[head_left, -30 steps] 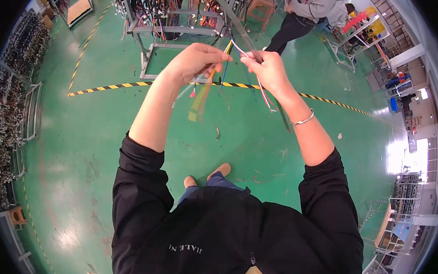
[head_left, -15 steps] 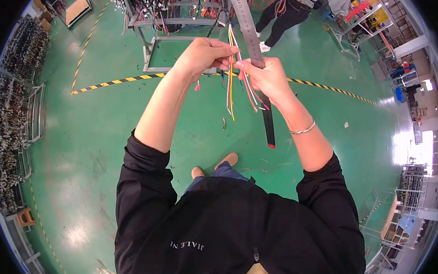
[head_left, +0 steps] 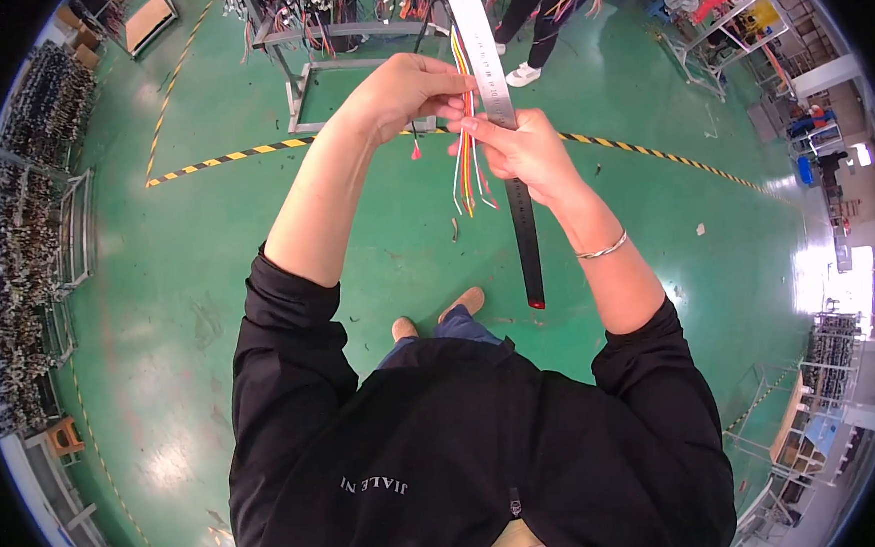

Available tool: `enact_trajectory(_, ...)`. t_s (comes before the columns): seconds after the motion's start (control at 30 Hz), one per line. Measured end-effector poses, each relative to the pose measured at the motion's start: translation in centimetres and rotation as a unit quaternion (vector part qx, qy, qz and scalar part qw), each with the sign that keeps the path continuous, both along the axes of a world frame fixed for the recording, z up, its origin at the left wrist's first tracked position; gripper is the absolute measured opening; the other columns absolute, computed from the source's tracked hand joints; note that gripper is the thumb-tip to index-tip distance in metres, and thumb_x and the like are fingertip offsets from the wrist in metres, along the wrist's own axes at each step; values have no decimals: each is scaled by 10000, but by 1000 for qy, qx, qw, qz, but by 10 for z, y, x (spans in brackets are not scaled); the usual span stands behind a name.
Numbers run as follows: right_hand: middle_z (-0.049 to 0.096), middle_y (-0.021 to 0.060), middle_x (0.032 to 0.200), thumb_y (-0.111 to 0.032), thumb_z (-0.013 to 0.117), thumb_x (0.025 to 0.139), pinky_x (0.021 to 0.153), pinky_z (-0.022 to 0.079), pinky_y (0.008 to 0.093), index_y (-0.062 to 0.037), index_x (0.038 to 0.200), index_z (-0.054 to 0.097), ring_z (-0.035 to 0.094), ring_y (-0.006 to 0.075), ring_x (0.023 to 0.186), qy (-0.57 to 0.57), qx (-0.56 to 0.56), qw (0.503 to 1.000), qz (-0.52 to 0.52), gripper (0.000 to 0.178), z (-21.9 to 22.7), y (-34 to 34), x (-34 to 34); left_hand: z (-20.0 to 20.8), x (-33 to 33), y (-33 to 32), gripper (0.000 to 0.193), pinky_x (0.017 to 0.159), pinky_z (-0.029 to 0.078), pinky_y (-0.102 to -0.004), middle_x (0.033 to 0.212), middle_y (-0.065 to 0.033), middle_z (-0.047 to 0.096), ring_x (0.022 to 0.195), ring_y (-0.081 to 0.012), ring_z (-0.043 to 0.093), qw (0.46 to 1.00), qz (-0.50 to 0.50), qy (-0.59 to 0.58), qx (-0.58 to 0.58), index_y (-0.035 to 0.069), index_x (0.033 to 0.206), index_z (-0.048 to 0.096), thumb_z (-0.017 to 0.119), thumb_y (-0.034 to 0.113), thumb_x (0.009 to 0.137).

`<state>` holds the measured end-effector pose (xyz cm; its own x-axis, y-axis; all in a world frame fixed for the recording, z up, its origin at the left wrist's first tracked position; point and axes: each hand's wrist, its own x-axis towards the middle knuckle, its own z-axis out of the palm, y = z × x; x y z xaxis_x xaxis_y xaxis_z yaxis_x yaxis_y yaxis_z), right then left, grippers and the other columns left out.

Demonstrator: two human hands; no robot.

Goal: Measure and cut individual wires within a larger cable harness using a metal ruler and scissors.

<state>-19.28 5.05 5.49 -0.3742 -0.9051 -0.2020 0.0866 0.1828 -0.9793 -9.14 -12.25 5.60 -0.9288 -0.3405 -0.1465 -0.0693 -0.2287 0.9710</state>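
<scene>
Thumb and fingers of my left hand [head_left: 409,97] are closed in a pinch on a bundle of thin coloured wires [head_left: 468,176]. White, yellow, red and pinkish strands hang below the fingers, their loose ends slightly fanned. My right hand [head_left: 531,155] is closed around a long steel ruler [head_left: 485,55], which runs steeply past the wires, its dark lower end below the hand. The right thumb and forefinger meet the wires just under the left hand; whether they also grip them is hard to tell. Upward, the wires lead toward a rack and are partly hidden by the ruler.
A grey metal rack [head_left: 296,92] hung with wire bundles stands ahead. Another person's legs [head_left: 540,32] are beyond the ruler. Yellow-black tape [head_left: 220,158] crosses the green floor. Shelving packed with dark parts [head_left: 25,239] lines the left; carts [head_left: 734,35] stand at right.
The hanging wires, spread in two groups before, now lie closer together. The ruler's lower end has shifted slightly. The other person's legs appear farther up in the view.
</scene>
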Motion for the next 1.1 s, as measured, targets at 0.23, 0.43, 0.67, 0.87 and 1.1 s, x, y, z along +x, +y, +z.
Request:
enact_trajectory(0.23, 516, -47, 652, -196, 622, 956, 432, 236, 196, 54, 1048, 667, 340, 8, 474, -122, -21, 991, 59, 270, -4, 14, 0, 10, 2, 7, 148, 713, 534, -186, 885, -34, 681, 729, -65, 625, 1000, -16, 21, 0, 1, 1003, 665, 646, 124, 923)
enact_trajectory(0.43, 510, -36, 674, -197, 651, 941, 451, 288, 189, 38, 970, 652, 388, 18, 508, -140, -28, 988, 64, 237, 1, 23, 2, 17, 0, 11, 167, 727, 540, -195, 924, -39, 685, 733, -70, 626, 999, -28, 38, 8, -7, 1025, 663, 635, 126, 929)
enact_trajectory(0.67, 523, -8, 671, -202, 684, 915, 466, 364, 213, 52, 979, 649, 453, 52, 524, -93, -21, 994, 56, 264, 13, 32, 7, 4, -2, 6, 207, 780, 559, -217, 970, -94, 706, 789, -109, 667, 997, -32, 68, 30, -36, 1051, 676, 656, 115, 910)
enact_trajectory(0.87, 558, 17, 666, -171, 709, 887, 475, 385, 231, 64, 978, 655, 475, 75, 511, -40, -16, 995, 92, 257, 16, 35, 5, 10, 1, 5, 198, 770, 560, -224, 960, -115, 713, 775, -110, 669, 996, -40, 74, 35, -36, 1044, 674, 647, 110, 912)
enact_trajectory(1.1, 556, 19, 617, -133, 709, 874, 479, 393, 229, 71, 981, 653, 484, 78, 487, -12, -8, 996, 84, 237, 25, 40, 9, 17, 3, 13, 188, 748, 556, -215, 946, -126, 718, 760, -110, 670, 996, -29, 76, 32, -36, 1043, 671, 637, 95, 913)
